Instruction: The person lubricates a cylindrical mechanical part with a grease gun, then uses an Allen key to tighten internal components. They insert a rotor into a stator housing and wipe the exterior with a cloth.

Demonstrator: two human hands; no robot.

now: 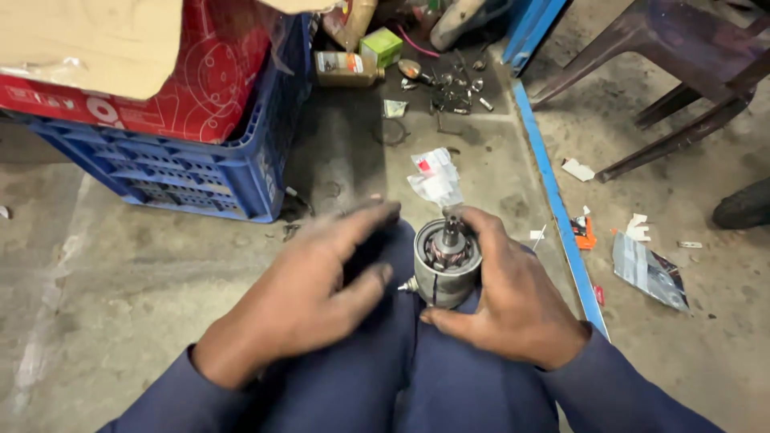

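A grey metal motor housing (443, 277) with a shaft and copper windings showing at its top stands upright on my lap. My right hand (513, 293) wraps around its right side and grips it. Just left of the housing, my left hand (309, 293) hovers over my dark blue trouser leg with fingers spread and nothing in it. Both hands are smeared with dark grease.
A blue plastic crate (184, 172) holding a red carton stands at the left. A crumpled clear plastic bag (435, 176) lies ahead on the concrete floor. Small metal parts, a bottle and a green box (380, 45) sit farther back. A blue rail (553, 192) and plastic chair legs are at the right.
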